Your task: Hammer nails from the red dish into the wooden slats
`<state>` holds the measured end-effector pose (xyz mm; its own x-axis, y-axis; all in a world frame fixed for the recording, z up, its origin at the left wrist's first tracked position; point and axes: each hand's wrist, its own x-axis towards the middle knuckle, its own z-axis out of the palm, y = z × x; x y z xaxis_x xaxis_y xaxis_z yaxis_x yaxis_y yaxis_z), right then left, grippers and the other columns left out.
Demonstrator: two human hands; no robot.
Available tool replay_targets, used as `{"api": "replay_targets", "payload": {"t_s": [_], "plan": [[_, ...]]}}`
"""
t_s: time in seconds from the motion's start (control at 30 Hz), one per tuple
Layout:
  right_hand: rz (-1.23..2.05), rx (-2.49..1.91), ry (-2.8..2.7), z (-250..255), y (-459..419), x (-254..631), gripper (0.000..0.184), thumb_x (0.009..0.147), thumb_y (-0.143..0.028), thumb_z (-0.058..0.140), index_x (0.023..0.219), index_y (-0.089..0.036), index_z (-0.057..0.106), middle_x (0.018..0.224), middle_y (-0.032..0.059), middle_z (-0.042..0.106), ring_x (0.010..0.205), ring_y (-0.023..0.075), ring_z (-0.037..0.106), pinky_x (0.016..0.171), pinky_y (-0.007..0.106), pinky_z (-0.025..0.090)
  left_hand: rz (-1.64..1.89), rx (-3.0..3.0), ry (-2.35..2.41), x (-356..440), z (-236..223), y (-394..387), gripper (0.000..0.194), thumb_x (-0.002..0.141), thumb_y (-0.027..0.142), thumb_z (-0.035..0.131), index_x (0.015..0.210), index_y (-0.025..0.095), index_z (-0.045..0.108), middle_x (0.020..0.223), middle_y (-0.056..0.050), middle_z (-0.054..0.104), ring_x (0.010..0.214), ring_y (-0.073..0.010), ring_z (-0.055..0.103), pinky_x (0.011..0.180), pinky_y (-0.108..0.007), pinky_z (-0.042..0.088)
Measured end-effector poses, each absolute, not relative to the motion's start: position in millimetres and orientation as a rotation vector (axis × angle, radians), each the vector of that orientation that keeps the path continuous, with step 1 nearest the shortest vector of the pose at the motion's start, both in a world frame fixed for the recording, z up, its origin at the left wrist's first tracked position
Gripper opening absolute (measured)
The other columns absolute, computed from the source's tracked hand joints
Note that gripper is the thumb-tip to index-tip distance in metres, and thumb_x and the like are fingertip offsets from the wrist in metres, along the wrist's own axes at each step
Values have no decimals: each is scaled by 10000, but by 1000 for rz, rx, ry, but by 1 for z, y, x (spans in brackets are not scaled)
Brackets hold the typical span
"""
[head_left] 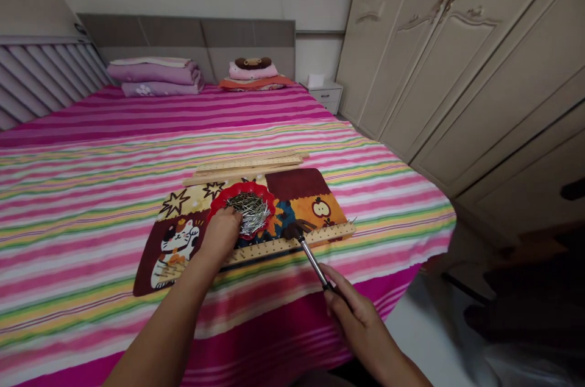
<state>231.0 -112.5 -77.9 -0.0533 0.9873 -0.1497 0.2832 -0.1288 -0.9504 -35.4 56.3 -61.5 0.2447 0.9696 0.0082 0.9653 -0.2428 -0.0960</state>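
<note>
My left hand (223,233) is at the near left rim of a red scalloped dish (212,209). Its fingers are drawn together at the heap of thin metal nails (256,214) inside; what they pinch is hidden. In my right hand (354,308) is a brush (313,259) with dark bristles, a silver ferrule and a black handle. The bristles touch or hover just over a pale wooden strip (329,232) with rows of small holes and nails standing in part of it. Loose nails (168,270) lie on the mat left of the strip.
The dish and strip rest on a patterned mat (292,183) with a cat picture, on a striped bed (91,192). More wooden strips (247,164) lie behind the dish. Folded bedding (155,75) is stacked near the headboard. A wardrobe (411,39) stands right of the bed.
</note>
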Motion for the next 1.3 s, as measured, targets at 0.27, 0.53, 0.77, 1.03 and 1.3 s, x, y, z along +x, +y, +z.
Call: {"api": "replay_targets", "payload": {"t_s": [0.27,0.53,0.77,1.03,1.3], "plan": [[1170,-1474,-1400,-72,-112,230,499,860,-415,478,1305,-206,561,623,-7,557,550,141,504,592,248,473,-76,-2448,-1996,-48,-50,46,226,797,170,433,776,166,658,812,-103,634,777,-209,583,703,-294,415],[1167,-1417,-1373,-91,-114,229,500,872,-437,446,1326,-249,539,574,-22,500,538,146,486,610,257,468,-1080,-2154,-2550,-59,-32,34,101,691,240,578,739,200,658,698,-4,638,688,-164,574,691,-282,437],[1246,-1485,-1325,-73,-114,227,534,852,-457,476,1327,-219,534,617,-26,492,550,127,446,581,236,432,-2793,-1264,-2961,-58,-35,-15,319,485,152,751,797,139,685,644,0,639,562,-89,564,556,-212,494],[1351,-1423,-1267,-82,-116,224,558,860,-493,462,1338,-208,505,611,-45,458,465,92,336,453,217,312,-2845,-944,-2898,-46,-76,-62,333,422,250,822,694,146,659,707,5,666,606,-108,614,573,-221,531],[1356,-1431,-1266,-72,-118,224,538,874,-426,469,1358,-193,475,607,-53,401,516,102,329,488,223,285,-2559,-1311,-2927,-13,-108,-62,411,501,409,766,787,162,605,644,9,654,604,-130,617,626,-265,509]]}}
